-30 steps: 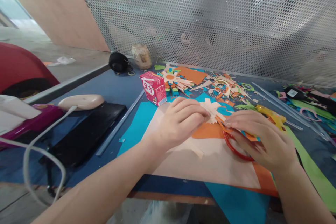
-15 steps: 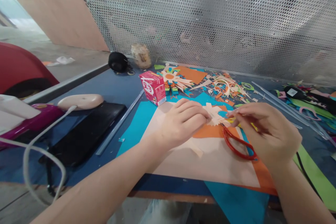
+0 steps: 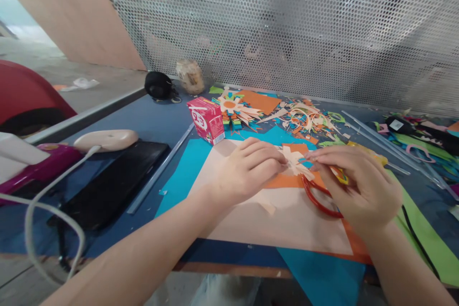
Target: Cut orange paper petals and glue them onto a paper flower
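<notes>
Your left fingers [image 3: 277, 159]: bunched narrow, apparently pinching the near-left edge of the cream paper cut-out. Your right fingers [image 3: 324, 154]: drawn narrow at the tips, just off the cut-out's right side; whether they grip anything, you cannot tell from this view.

Cream paper cut-out [image 3: 294, 158], one: between your two hands, right of the left fingertips and left of the right ones. Star-shaped, several flat spokes, no single long axis evident. Nearer hand: your left, which is in contact.

Scissors [image 3: 322, 210], red handles: just below the cut-out, long axis sloping down and right, partly screened by your right hand; blades unclear.

Orange paper [image 3: 283, 181], one: under the cut-out, on the large pale sheet [image 3: 279, 229]. Blue paper [image 3: 190, 158]: showing beyond that sheet's left side.

Pink box [image 3: 206, 122], one: beyond your left hand. Layered paper cut-outs [image 3: 231, 105]: just beside the box. Paper scraps [image 3: 304, 117], assorted: on the surface [image 3: 125, 114] beyond the hands. Black phone-like slab [image 3: 111, 186]: well left.
</notes>
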Tool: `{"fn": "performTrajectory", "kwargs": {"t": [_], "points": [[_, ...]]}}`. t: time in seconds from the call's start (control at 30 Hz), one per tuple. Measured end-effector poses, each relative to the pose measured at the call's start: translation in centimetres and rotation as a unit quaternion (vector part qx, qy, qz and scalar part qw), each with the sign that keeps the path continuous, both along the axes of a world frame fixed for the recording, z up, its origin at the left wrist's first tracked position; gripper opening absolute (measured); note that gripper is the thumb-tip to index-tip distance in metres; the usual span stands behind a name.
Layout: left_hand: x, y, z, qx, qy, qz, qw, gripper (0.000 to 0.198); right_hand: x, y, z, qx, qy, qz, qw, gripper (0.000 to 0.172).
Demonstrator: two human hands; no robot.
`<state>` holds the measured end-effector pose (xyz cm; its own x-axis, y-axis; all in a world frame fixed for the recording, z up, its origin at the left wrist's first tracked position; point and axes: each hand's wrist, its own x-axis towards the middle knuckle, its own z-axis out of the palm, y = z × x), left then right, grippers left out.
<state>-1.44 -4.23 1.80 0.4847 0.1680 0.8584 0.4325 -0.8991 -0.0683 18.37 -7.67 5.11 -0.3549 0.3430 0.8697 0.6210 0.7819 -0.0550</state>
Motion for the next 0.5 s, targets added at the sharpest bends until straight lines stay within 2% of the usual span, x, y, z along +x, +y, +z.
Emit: {"fn": "performTrajectory", "kwargs": {"t": [0.5], "points": [[-0.35, 0.27, -0.19, -0.021, -0.041, -0.005, 0.999, 0.012, 0.22, -0.31, 0.29, -0.016, -0.048, 0.079, 0.996, 0.028]]}}
